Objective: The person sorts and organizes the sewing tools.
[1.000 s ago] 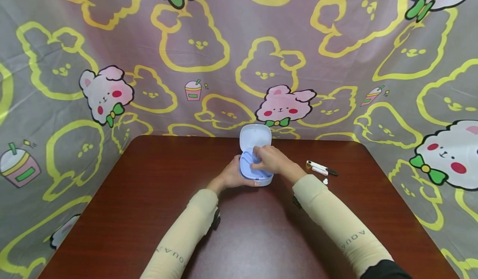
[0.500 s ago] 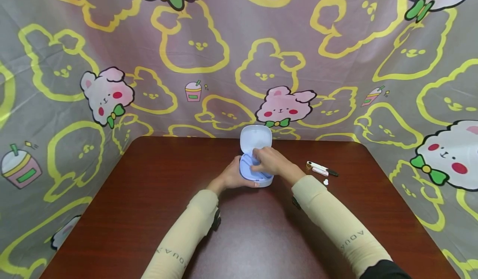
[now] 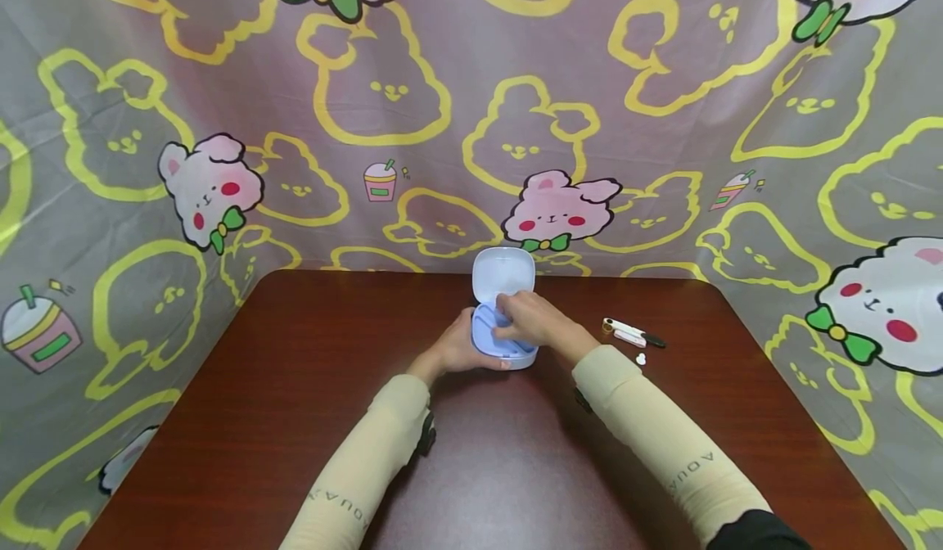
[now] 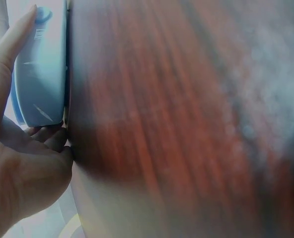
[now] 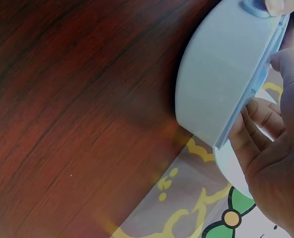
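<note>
Near the far edge of the worktop (image 3: 331, 419) is a pale box (image 5: 221, 74) (lid up), a blue tray (image 3: 488, 337) inside it. The left hand (image 3: 458, 348) grips the box's left side; the right hand (image 3: 536, 317) has bent fingers at the tray, whether pinching it I cannot tell.

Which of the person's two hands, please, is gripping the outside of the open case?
The left hand: it grips the outer wall of the case, thumb along the front, whereas the right hand is over the blue interior.
</note>
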`<state>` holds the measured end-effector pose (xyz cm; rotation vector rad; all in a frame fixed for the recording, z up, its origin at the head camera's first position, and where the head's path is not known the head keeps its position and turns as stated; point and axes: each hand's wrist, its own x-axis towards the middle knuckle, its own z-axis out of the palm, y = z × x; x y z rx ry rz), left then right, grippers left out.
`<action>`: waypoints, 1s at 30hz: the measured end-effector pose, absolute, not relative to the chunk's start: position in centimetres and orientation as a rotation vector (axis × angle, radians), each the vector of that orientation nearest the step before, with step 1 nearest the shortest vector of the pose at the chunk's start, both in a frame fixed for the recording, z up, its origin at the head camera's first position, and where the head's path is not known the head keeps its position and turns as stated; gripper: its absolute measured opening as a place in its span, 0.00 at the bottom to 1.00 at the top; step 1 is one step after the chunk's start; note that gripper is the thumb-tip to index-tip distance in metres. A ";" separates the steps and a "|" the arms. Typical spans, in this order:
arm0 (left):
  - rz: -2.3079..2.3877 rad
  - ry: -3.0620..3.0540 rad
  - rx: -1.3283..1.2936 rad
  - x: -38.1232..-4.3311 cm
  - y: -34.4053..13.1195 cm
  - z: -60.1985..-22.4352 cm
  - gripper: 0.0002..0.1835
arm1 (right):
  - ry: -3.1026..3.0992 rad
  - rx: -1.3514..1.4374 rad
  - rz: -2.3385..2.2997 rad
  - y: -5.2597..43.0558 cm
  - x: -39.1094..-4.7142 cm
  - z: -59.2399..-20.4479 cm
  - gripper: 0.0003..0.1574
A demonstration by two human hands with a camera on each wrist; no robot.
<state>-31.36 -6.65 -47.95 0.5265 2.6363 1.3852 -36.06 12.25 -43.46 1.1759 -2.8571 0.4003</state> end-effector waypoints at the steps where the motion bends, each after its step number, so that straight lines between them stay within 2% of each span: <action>1: 1.385 2.636 0.527 -31.4 -6.7 -48.0 0.60 | -2.857 1.180 0.393 12.2 -36.0 -43.5 0.19; 17: 1.407 2.624 0.605 -32.0 -7.0 -48.0 0.55 | -2.827 1.294 0.400 11.9 -36.9 -43.2 0.19; 24: 1.481 2.537 0.791 -32.2 -6.7 -48.2 0.45 | -2.849 1.293 0.450 12.3 -37.1 -43.5 0.18; 30: 1.441 2.577 0.714 -32.2 -6.5 -48.1 0.46 | -2.834 1.300 0.476 12.4 -36.9 -43.0 0.17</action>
